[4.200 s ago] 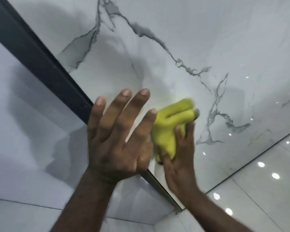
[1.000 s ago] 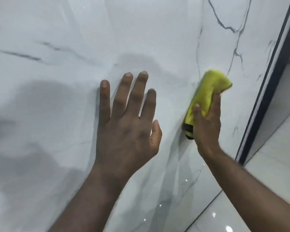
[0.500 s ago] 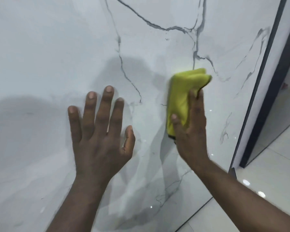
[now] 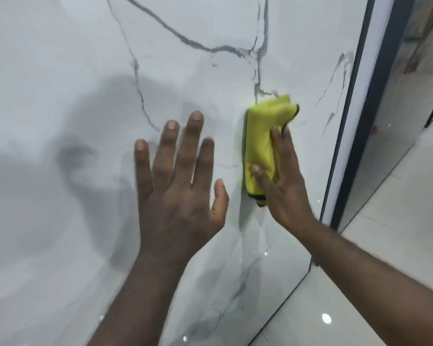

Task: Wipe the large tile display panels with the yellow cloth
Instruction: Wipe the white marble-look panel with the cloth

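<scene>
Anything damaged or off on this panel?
Nothing stands out. The dark lines on the tile panel look like marble veining, not cracks; grey patches read as shadows. The right hand presses the folded yellow cloth to it; the left hand is spread open.

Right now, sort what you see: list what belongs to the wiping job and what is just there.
Part of the job:
- yellow cloth
- veined tile panel
- right hand, pressing the cloth to the panel
- left hand, flat on the panel

Just there:
- dark frame strip at the panel's right edge
- glossy floor tiles
</scene>
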The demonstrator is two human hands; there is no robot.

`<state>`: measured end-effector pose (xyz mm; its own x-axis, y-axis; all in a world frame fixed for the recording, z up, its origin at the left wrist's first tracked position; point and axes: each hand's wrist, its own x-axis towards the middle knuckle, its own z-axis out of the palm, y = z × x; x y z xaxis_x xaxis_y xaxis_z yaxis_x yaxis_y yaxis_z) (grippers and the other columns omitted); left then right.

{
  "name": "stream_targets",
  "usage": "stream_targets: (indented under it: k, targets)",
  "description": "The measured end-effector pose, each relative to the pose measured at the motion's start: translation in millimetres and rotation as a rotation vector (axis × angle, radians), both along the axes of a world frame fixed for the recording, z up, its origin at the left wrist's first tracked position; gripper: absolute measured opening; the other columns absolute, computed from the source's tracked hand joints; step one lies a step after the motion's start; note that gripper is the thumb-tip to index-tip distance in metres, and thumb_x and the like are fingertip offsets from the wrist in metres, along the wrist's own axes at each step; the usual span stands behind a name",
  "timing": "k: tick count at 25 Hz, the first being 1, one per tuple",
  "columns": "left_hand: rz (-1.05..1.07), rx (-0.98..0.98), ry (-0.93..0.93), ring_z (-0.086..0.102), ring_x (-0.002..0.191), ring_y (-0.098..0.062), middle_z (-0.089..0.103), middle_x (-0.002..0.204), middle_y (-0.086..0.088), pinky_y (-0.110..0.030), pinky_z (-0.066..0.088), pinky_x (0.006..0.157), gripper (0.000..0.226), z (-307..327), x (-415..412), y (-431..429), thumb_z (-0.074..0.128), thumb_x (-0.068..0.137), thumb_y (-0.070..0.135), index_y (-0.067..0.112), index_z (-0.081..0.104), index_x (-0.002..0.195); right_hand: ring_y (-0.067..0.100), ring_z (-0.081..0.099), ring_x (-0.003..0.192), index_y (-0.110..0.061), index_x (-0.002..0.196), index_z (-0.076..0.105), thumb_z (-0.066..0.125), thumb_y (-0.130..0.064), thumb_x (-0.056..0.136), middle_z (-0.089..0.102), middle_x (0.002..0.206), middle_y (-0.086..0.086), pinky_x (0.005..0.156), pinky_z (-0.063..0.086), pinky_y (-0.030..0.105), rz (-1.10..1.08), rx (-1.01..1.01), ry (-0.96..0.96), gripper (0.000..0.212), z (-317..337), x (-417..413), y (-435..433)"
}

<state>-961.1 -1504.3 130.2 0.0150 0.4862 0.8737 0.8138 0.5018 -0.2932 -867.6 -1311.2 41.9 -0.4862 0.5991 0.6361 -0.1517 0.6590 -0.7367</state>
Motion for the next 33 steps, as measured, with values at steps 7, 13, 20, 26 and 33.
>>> stream_targets:
  k: [7, 13, 20, 26, 33]
  targets:
    - [0.064, -0.078, 0.042, 0.031, 0.161, -0.034, 0.042, 0.172, -0.013, -0.061, 0.012, 0.135, 0.05, 12, 7, 72, 0.062, 0.099, 0.028, 0.007, 0.068, 0.144, 0.017, 0.016, 0.164, -0.038, 0.17, 0.01, 0.046, -0.044, 0.105, 0.001, 0.179, -0.007, 0.131, 0.024, 0.045, -0.277, -0.337, 0.109, 0.075, 30, -26, 114]
    - [0.081, -0.058, 0.089, 0.031, 0.16, -0.032, 0.042, 0.171, -0.011, -0.06, 0.009, 0.135, 0.049, 23, 19, 177, 0.065, 0.097, 0.028, 0.008, 0.07, 0.141, 0.009, 0.017, 0.162, -0.05, 0.167, 0.014, 0.049, -0.051, 0.106, 0.007, 0.178, -0.015, 0.13, 0.025, 0.044, -0.225, -0.379, 0.115, 0.071, 1, -7, 185]
    - [0.16, 0.016, 0.125, 0.036, 0.159, -0.031, 0.045, 0.169, -0.011, -0.059, 0.016, 0.135, 0.058, -12, 15, 245, 0.069, 0.097, 0.024, 0.005, 0.063, 0.151, 0.014, 0.017, 0.163, -0.038, 0.168, 0.021, 0.045, -0.059, 0.107, 0.004, 0.178, -0.009, 0.125, 0.025, 0.046, -0.268, 0.367, 0.079, 0.069, 85, -4, 250]
    - [0.224, -0.034, 0.309, 0.041, 0.155, -0.03, 0.046, 0.168, -0.009, -0.055, 0.023, 0.132, 0.068, -25, 7, 247, 0.072, 0.096, 0.03, 0.007, 0.056, 0.158, 0.003, 0.001, 0.162, -0.045, 0.169, 0.009, 0.047, -0.053, 0.11, -0.007, 0.179, -0.011, 0.132, 0.013, 0.046, -0.235, -0.179, 0.046, 0.07, 10, 2, 229]
    - [0.213, -0.081, 0.341, 0.047, 0.152, -0.032, 0.053, 0.163, -0.011, -0.057, 0.032, 0.127, 0.068, -29, 5, 248, 0.076, 0.09, 0.028, 0.007, 0.063, 0.153, 0.012, 0.016, 0.163, -0.04, 0.169, 0.013, 0.044, -0.063, 0.105, 0.012, 0.178, -0.008, 0.132, 0.021, 0.049, -0.337, -0.632, 0.158, 0.075, -73, -10, 246]
